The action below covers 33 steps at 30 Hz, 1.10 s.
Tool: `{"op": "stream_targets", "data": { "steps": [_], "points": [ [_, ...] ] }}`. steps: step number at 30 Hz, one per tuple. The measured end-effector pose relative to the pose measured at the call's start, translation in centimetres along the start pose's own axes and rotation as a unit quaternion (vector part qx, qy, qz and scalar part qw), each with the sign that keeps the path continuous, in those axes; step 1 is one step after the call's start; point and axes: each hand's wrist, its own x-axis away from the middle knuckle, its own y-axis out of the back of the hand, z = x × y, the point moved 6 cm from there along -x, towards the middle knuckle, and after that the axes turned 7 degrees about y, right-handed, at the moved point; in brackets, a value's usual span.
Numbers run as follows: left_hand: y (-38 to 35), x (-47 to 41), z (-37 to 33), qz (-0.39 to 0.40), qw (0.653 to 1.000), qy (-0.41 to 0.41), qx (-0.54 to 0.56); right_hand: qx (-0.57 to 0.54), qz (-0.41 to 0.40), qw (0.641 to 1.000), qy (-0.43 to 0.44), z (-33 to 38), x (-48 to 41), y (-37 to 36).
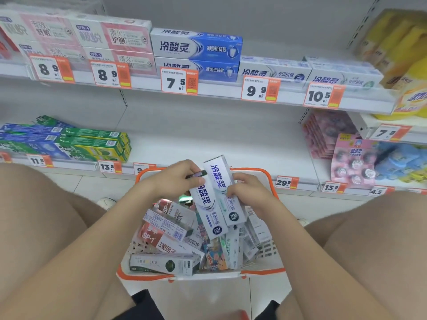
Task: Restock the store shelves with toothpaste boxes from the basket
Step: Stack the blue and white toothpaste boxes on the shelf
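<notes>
A white basket with an orange rim (147,274) stands on the floor between my knees, filled with several toothpaste boxes. Above its far half, my left hand (175,181) grips a white toothpaste box with blue lettering (208,211), held lengthwise. My right hand (247,190) pinches a second matching white box (219,176) that lies against the first. Red and white boxes (159,239) and a grey box with a green emblem (164,264) lie loose in the basket. The lower shelf (208,144) behind the basket has a wide bare stretch.
The upper shelf (143,85) carries pink, blue and white toothpaste boxes behind price tags. Green and blue boxes (92,144) sit on the lower shelf at left. Pink packets (351,158) and yellow bottles (402,65) fill the right. My knees flank the basket.
</notes>
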Motion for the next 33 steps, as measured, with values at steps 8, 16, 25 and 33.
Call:
{"op": "stream_targets", "data": {
  "steps": [8, 16, 25, 33],
  "points": [
    [3.1, 1.4, -4.2, -0.101, 0.972, -0.084, 0.196, -0.032, -0.052, 0.995, 0.082, 6.4, 1.1, 1.1],
    [4.9, 2.6, -12.4, -0.156, 0.941, -0.167, 0.251, -0.002, -0.037, 0.985, 0.171, 13.6, 4.8, 3.7],
    [5.4, 2.1, -23.2, -0.039, 0.952, -0.264, 0.151, 0.172, -0.145, 0.924, 0.309, 20.9, 7.5, 15.0],
    [6.4, -2.7, -32.7, -0.16, 0.924, -0.342, 0.065, 0.17, -0.225, 0.852, 0.441, 25.0, 3.9, 24.8]
  ]
}}
